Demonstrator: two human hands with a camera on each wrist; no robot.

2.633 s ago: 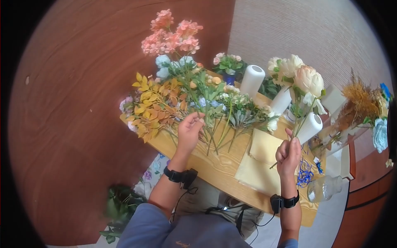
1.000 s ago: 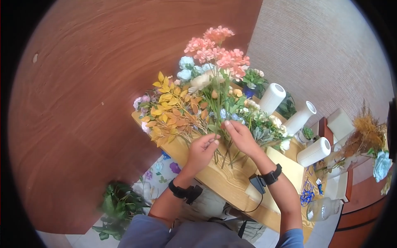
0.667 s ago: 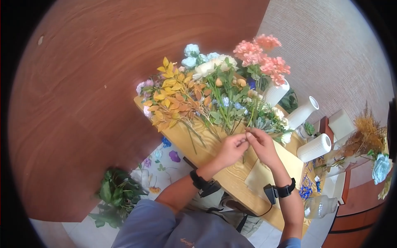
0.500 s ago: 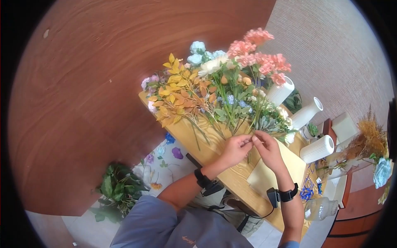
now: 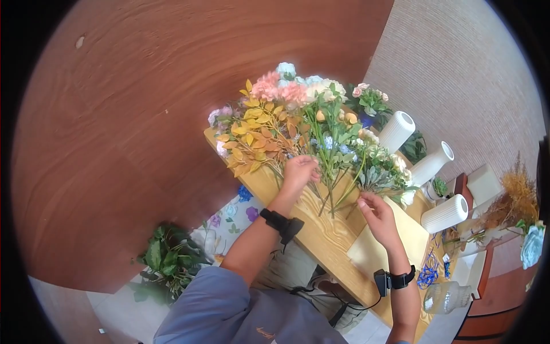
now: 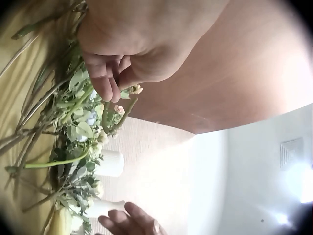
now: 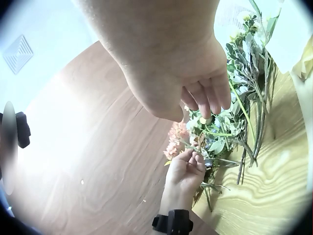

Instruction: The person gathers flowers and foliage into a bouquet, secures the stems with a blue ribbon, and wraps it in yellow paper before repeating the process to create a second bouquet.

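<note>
In the head view my left hand (image 5: 301,172) is over the near edge of a pile of artificial flowers. Its fingers are curled, pinching the stem of a pink hydrangea (image 5: 281,87), whose blurred heads lie over the back of the pile. A short green stem end (image 6: 128,111) shows below these fingers in the left wrist view. My right hand (image 5: 379,217) hangs to the right with relaxed fingers and nothing in them, near grey-green leaves (image 5: 375,179). Yellow-orange leaf sprays (image 5: 255,135) lie left of the left hand, and a cream flower (image 5: 326,90) sits at the back.
White ribbed vases (image 5: 396,132) stand along the table's far right side. Cream paper sheets (image 5: 381,246), a tangle of blue ribbon (image 5: 428,270) and a clear glass jar (image 5: 446,298) are on the right. A leafy plant (image 5: 169,258) is on the floor at left.
The cream flower has gone from my right hand to the pile. Both hands met at the hydrangea's stem, then parted; my left hand has carried the hydrangea leftward and lower.
</note>
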